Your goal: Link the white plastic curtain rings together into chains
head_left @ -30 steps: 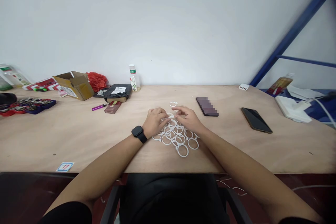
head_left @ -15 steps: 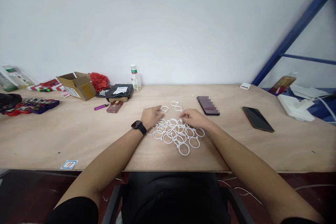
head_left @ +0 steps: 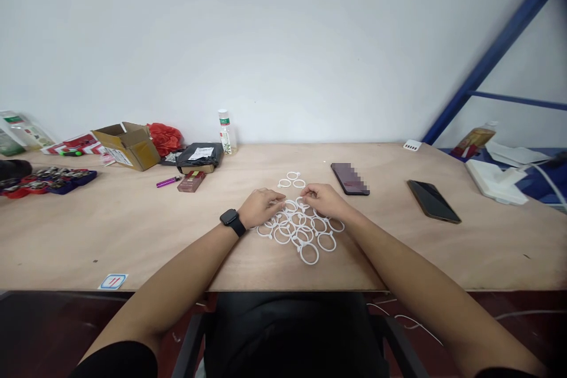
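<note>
White plastic rings with small tabs lie overlapping in a pile (head_left: 303, 233) on the wooden table. Beyond the pile, three more rings (head_left: 293, 176) sit close together in a small triangle. My left hand (head_left: 260, 208), with a black watch on its wrist, rests at the pile's left side. Its thumb and index finger are apart beside a ring at the far edge, and its palm hides some rings. My right hand (head_left: 325, 199) is over the far right of the pile, thumb and forefinger pinched at the edge of a white ring (head_left: 302, 203).
Right of my hands lie a phone with a pixelated screen (head_left: 349, 179) and a dark phone (head_left: 434, 201). A cigarette-like red box (head_left: 191, 182), a purple lighter (head_left: 168, 182), a black parcel (head_left: 199, 156), a bottle (head_left: 225, 134) and an open carton (head_left: 128, 147) stand left.
My left hand has left the leftmost far ring and come back to the pile. That ring now sits closer to the other two. My right hand has shifted slightly left.
</note>
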`<state>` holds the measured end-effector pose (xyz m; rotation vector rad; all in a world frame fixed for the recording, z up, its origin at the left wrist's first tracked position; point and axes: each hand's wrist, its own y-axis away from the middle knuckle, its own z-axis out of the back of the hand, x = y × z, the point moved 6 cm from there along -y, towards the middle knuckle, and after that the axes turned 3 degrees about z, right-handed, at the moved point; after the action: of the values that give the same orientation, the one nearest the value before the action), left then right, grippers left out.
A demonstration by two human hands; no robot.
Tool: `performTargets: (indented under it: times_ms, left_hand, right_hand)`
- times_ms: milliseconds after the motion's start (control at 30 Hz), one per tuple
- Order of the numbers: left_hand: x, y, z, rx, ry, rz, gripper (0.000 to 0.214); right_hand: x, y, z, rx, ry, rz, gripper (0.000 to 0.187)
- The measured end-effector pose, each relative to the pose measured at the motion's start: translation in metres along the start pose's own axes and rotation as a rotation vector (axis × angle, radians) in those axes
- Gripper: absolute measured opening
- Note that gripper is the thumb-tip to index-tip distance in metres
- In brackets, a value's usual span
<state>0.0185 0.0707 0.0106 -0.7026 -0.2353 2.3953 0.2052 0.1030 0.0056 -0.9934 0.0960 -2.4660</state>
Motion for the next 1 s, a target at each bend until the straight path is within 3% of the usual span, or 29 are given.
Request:
performTargets:
  times_ms: [167,367,467,667,1000]
  left_hand:
    - [-0.02,0.001,0.004,-0.104,-0.012,-0.116,0.038]
    - [-0.035,0.004,0.005,-0.14,-0.09,-0.164,0.023]
    - [-0.035,0.005,0.006,-0.148,-0.106,-0.14,0.024]
    - [-0.03,0.003,0.008,-0.169,-0.1,-0.078,0.026]
    - [-0.035,0.003,0.007,-0.141,-0.1,-0.088,0.025]
  right_hand:
    - [0.003,-0.001,0.0,-0.158,-0.138,-0.023,0.016]
    - [0.017,0.004,-0.019,-0.026,-0.305,-0.001,0.015]
    - [0.024,0.007,-0.015,-0.052,-0.278,0.034,0.02]
    - [0.042,0.012,-0.01,-0.036,-0.19,0.246,0.021]
    - [0.043,0.012,-0.009,-0.078,-0.131,0.258,0.016]
